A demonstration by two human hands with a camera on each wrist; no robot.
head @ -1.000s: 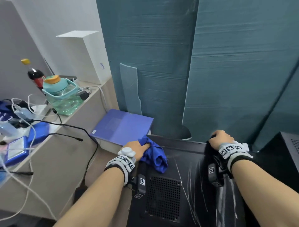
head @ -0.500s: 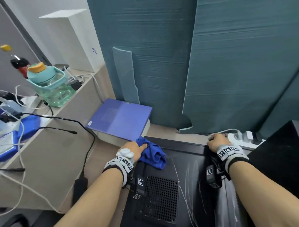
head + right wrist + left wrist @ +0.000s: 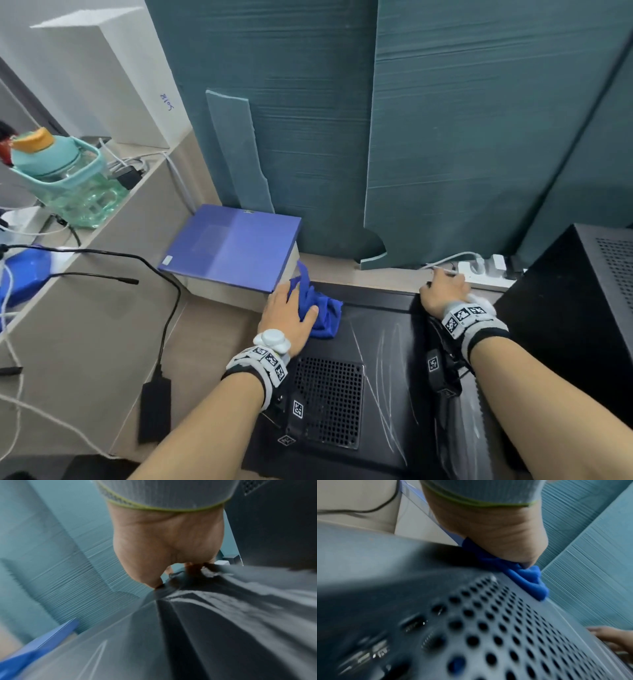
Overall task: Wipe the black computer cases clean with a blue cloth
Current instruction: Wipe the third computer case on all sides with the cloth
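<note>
**Blue cloth pressed to the far left corner of the black case**

Beyond both hands stand tall teal panels (image 3: 445, 137), leaning upright and filling the background. Under both forearms lies the black computer case (image 3: 387, 342), flat, with a perforated vent grille (image 3: 329, 404) just behind the left wrist and pale scratch-like streaks running between the two arms. A second black case (image 3: 582, 325) stands to the outside of the right arm, close beside it. To the outside of the left arm runs a beige ledge (image 3: 85, 325), with black cables draped down its side.

Just ahead of the left hand, touching the cloth's raised tip, a purple-blue flat box (image 3: 233, 246) sits next to the case's far left corner. On the ledge, well to the left of the left hand, is a mint-green water jug (image 3: 65, 178) with an orange cap. Directly ahead of the right hand lies a white power strip (image 3: 486, 274).

The left hand (image 3: 291, 318) lies palm down on the bunched blue cloth (image 3: 323, 308), its fingers gathered round the cloth, which rests on the case's far left corner. The right hand (image 3: 445, 291) grips the case's far edge, fingers curled over it.
</note>
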